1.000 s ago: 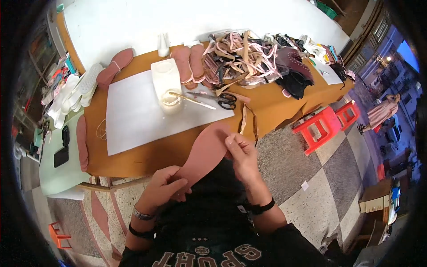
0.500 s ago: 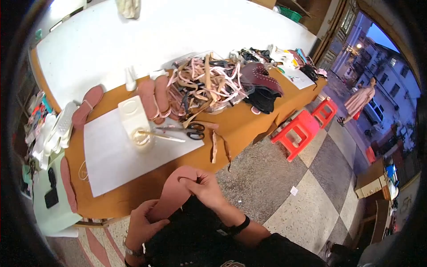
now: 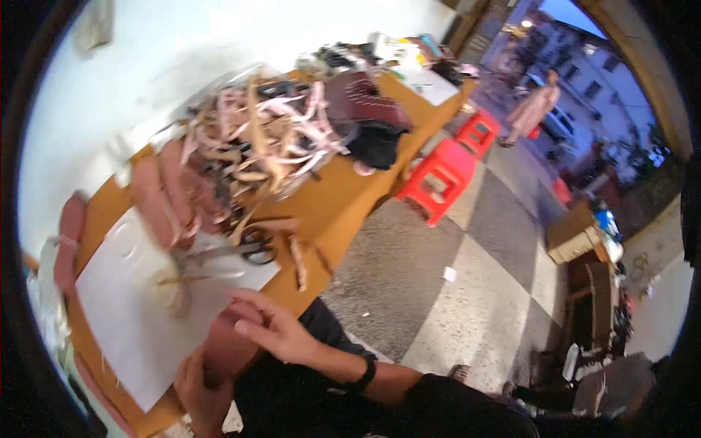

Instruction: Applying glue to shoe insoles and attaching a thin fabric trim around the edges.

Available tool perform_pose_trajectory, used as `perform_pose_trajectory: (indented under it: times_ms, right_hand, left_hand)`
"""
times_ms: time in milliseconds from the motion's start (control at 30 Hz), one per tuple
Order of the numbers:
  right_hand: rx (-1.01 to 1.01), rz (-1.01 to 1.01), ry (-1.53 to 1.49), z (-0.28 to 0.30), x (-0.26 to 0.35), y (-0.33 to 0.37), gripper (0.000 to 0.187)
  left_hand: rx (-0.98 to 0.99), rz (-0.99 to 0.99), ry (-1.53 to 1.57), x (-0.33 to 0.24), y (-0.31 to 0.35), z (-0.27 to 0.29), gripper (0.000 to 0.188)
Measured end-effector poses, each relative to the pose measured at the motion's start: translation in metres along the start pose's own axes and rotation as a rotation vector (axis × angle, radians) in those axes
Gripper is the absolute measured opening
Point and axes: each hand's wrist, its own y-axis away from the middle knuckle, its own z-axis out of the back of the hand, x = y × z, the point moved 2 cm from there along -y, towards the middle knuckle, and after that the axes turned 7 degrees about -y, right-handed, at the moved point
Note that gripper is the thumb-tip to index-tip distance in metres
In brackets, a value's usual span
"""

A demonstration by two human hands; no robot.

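- Pink sole (image 3: 228, 349), shown flat-on earlier, now foreshortened; clamped between left hand (image 3: 191, 388) and right hand (image 3: 279, 336), near the brown table (image 3: 347, 201).
- Left fingertips: blurred, partly indistinct.
- White container (image 3: 130, 247), thin stick (image 3: 191, 278): smeared by motion.
- Table edge: slants away rightward.
- Chequered floor (image 3: 504, 219): extends beyond, right of the hands.

the hands (image 3: 280, 336) partly hide the insole (image 3: 228, 347), and the white container (image 3: 144, 257) is blurred.

2 stools (image 3: 454, 155), 1 pr scissors (image 3: 257, 245)
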Motion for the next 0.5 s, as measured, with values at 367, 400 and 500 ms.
perform_pose_trajectory:
  times_ms: [367,400,500]
  right_hand:
    - [0.285,-0.086,-0.102,0.020,0.041,-0.020,0.063]
    - [0.215,-0.014,-0.107,0.015,0.039,-0.022,0.046]
    - [0.158,-0.008,0.007,0.015,0.037,-0.028,0.028]
  left_hand:
    - [0.484,0.054,0.833,0.015,-0.036,-0.015,0.052]
    - [0.543,0.124,0.883,0.018,-0.037,-0.020,0.051]
    - [0.633,0.189,0.920,0.020,-0.049,-0.028,0.049]
